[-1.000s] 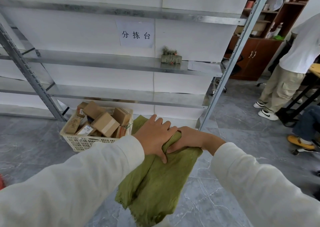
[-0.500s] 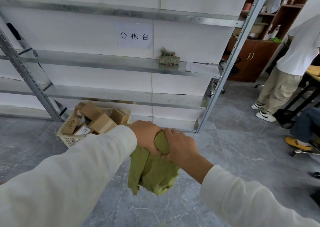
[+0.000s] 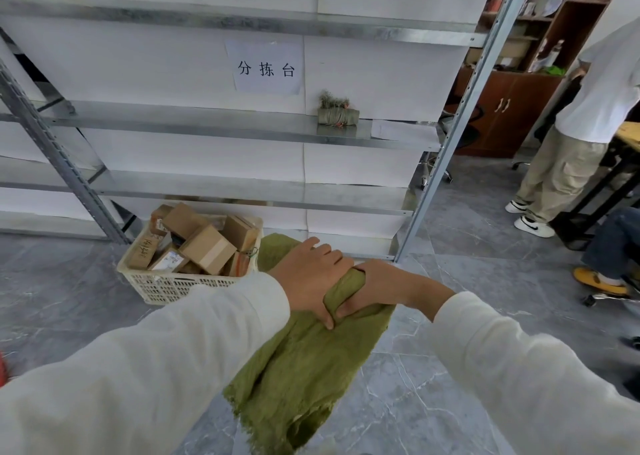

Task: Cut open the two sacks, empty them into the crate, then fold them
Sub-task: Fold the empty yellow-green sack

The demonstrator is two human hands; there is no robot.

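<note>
A green cloth sack point(image 3: 304, 368) hangs in front of me above the floor, held at its top by both hands. My left hand point(image 3: 311, 274) grips the upper fold, thumb pressed into the cloth. My right hand point(image 3: 377, 286) grips the bunched top beside it, the two hands touching. A white plastic crate point(image 3: 166, 284) stands on the floor to the left, filled with several cardboard boxes point(image 3: 207, 250). A second green sack, rolled and tied into a bundle point(image 3: 337, 115), lies on the middle shelf.
A metal shelf rack point(image 3: 207, 125) with a paper sign stands ahead; its upright post point(image 3: 450, 139) is on the right. Right of it a person point(image 3: 571, 135) stands by a desk, another person's leg point(image 3: 609, 246) and a wooden cabinet point(image 3: 502, 108) are behind.
The sack, bunched up small between my hands half a second ago, now hangs longer and spread below them. My hands have shifted slightly right, and my left fingers lie flatter.
</note>
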